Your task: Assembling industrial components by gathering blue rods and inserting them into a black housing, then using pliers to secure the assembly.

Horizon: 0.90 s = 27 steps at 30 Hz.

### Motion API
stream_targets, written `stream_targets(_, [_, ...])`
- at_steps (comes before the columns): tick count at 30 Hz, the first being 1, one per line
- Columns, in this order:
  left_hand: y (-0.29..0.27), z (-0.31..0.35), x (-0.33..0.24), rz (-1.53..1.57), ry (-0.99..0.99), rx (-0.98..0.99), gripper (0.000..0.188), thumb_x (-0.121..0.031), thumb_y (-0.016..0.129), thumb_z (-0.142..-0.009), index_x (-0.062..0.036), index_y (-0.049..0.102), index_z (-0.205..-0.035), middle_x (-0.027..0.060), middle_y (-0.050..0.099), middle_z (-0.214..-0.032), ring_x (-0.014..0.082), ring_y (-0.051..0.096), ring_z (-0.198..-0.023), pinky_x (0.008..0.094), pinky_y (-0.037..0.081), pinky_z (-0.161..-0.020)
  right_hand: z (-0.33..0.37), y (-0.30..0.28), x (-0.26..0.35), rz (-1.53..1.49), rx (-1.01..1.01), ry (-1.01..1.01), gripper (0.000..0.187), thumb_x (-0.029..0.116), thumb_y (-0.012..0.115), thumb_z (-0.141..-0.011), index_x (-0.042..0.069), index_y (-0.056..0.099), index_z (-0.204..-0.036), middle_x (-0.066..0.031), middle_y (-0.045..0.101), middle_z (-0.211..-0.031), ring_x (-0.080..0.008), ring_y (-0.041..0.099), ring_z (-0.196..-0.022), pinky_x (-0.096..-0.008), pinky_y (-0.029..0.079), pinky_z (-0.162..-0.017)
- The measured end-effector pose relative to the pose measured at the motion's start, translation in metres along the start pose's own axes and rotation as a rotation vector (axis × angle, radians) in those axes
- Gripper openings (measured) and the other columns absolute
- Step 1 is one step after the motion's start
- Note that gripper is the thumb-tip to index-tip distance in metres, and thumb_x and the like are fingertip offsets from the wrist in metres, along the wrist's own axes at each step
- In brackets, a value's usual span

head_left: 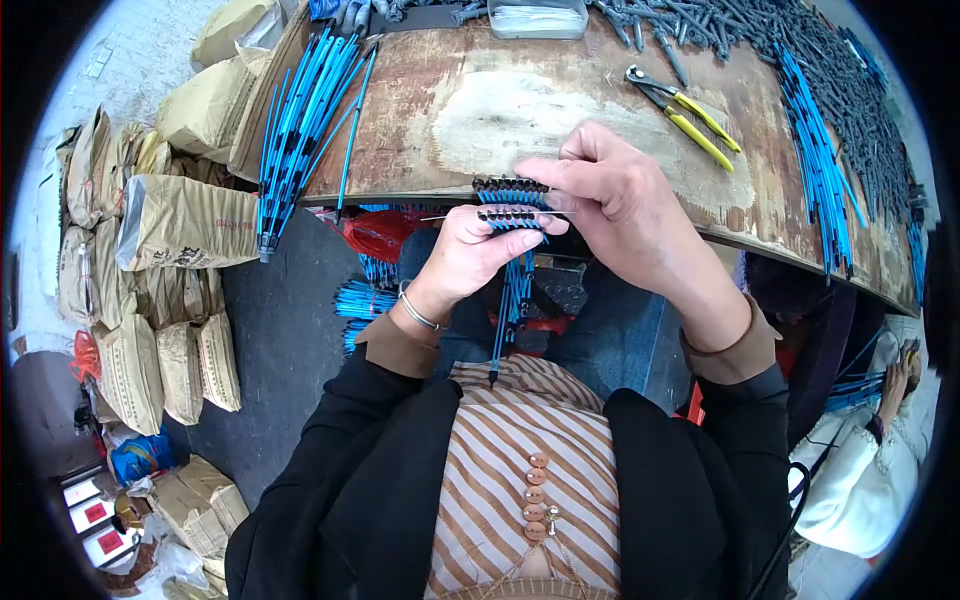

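Black-capped blue rods (508, 216) sat pinched in our left hand (470, 258), their capped row running crosswise, while our right hand (622, 190) (its grip unclear) sat just right.

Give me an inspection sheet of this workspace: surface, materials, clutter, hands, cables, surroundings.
Surface: wooden table, worn, with a pale patch in the middle.
Job's things: blue rods with black ends, in the hands; more in a left bundle and a right bundle.
Clutter: yellow-handled pliers, a clear tub, heaped grey parts.
Hands: left hand holds rods; right hand has its fingers at their ends, grip unclear.
Cables: one thin dark cord near the right sleeve, purpose unclear.
Surroundings: sacks at left; another person's hand at far right.
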<state>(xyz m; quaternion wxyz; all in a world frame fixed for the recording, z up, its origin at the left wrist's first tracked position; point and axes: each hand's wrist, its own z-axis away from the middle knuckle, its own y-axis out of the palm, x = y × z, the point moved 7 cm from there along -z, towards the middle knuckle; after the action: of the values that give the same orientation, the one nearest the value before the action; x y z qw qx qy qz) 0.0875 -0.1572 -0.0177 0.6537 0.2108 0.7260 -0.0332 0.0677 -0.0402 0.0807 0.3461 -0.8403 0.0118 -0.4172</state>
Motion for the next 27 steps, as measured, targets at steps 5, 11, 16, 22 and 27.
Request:
stream_targets(5, [-0.001,0.001,0.001,-0.017,-0.014,0.014,0.021,0.005,0.058,-0.08,0.002,0.066,-0.099,0.0101,0.069,-0.096,0.0147,0.063,-0.086,0.0238,0.049,-0.082,-0.004,-0.001,0.003,-0.011,0.058,-0.003,0.035,-0.013,0.056,-0.069,0.007,0.067,-0.096,-0.0026,0.042,-0.08,-0.013,0.042,-0.066,-0.0228,0.034,-0.056])
stream_targets(11, [0.0,0.001,-0.004,-0.059,0.035,0.024,0.021,0.006,0.057,-0.08,0.0017,0.066,-0.099,0.0109,0.068,-0.096,0.0155,0.063,-0.086,0.0243,0.049,-0.081,-0.008,-0.001,0.008,0.001,0.039,-0.095,0.032,-0.012,0.057,-0.069,0.005,0.066,-0.094,-0.0029,0.044,-0.082,-0.0126,0.042,-0.067,-0.0224,0.034,-0.057])
stream_targets(16, [0.001,0.0,-0.01,-0.026,0.084,0.062,0.021,0.006,0.057,-0.08,0.0017,0.066,-0.098,0.0116,0.069,-0.095,0.0162,0.064,-0.085,0.0244,0.05,-0.081,-0.009,-0.002,0.009,-0.073,0.039,-0.134,0.028,-0.011,0.058,-0.068,0.003,0.065,-0.092,-0.0037,0.047,-0.086,-0.0128,0.043,-0.068,-0.0226,0.034,-0.057])
stream_targets(22, [0.004,0.0,-0.012,-0.005,0.065,0.082,0.02,0.006,0.058,-0.08,0.0018,0.067,-0.097,0.0116,0.069,-0.094,0.0163,0.064,-0.084,0.0241,0.05,-0.079,-0.008,-0.002,0.004,-0.118,0.048,-0.108,0.028,-0.01,0.059,-0.069,0.001,0.063,-0.094,-0.0054,0.049,-0.089,-0.015,0.045,-0.069,-0.0233,0.037,-0.059])
stream_targets(27, [-0.002,0.0,-0.002,-0.05,0.042,0.008,0.019,0.005,0.061,-0.079,0.0006,0.067,-0.096,0.0086,0.069,-0.09,0.0129,0.062,-0.079,0.0224,0.05,-0.074,-0.005,0.0,0.015,0.092,-0.032,-0.159,0.029,-0.009,0.06,-0.069,0.0,0.062,-0.096,-0.0064,0.05,-0.09,-0.0167,0.047,-0.069,-0.024,0.039,-0.061])
